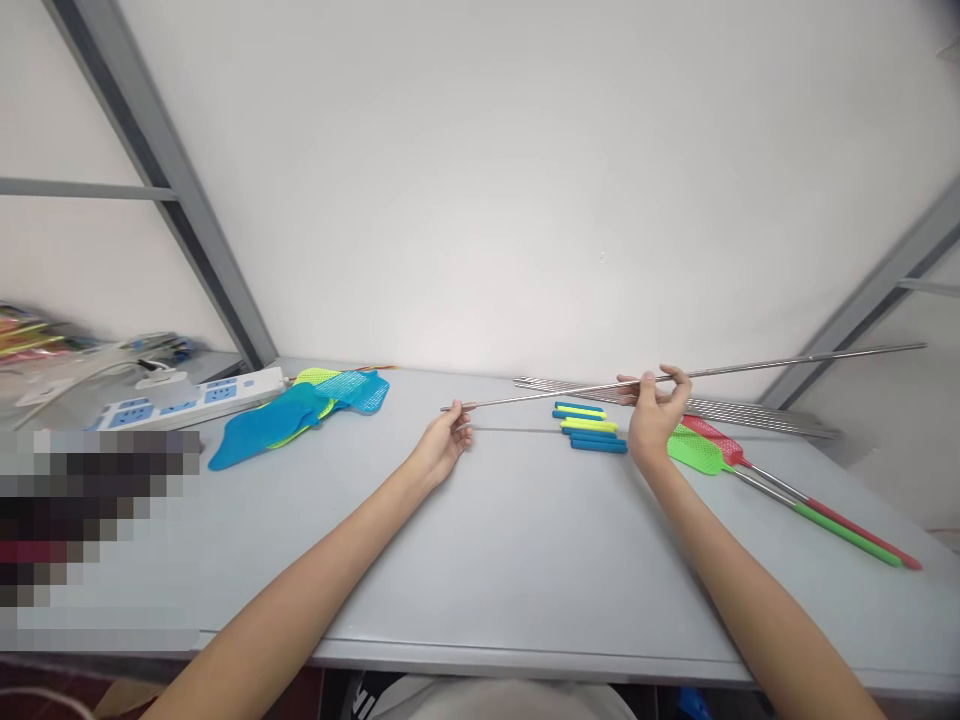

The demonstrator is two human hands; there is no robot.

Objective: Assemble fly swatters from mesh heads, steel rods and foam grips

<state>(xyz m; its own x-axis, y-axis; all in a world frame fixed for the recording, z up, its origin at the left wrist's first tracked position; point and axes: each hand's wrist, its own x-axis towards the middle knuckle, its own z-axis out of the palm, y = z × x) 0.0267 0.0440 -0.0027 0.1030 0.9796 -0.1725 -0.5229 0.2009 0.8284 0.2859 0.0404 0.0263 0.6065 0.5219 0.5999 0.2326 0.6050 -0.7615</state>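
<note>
A long, thin metal rod [540, 396] is raised above the table, sloping up to the right. My left hand [442, 448] pinches it near its left end, with the tip poking out past the fingers. My right hand [656, 408] grips it around the middle, some fingers spread. Below lie several blue and yellow handle sleeves [589, 427]. Behind and beyond my right hand is a row of metal rods [765, 416]. A green fly swatter [701, 452] and a red fly swatter [840, 515] rest at the right. Blue and yellow swatter heads [262, 428] are piled at the left.
A white power strip [202, 396] with cables lies at the left back. Grey metal posts [180, 200] stand at both sides against the white wall [510, 200]. Plastic-wrapped items [45, 335] sit at the far left, above a blurred-out area. The grey table's front edge [525, 655] runs below my arms.
</note>
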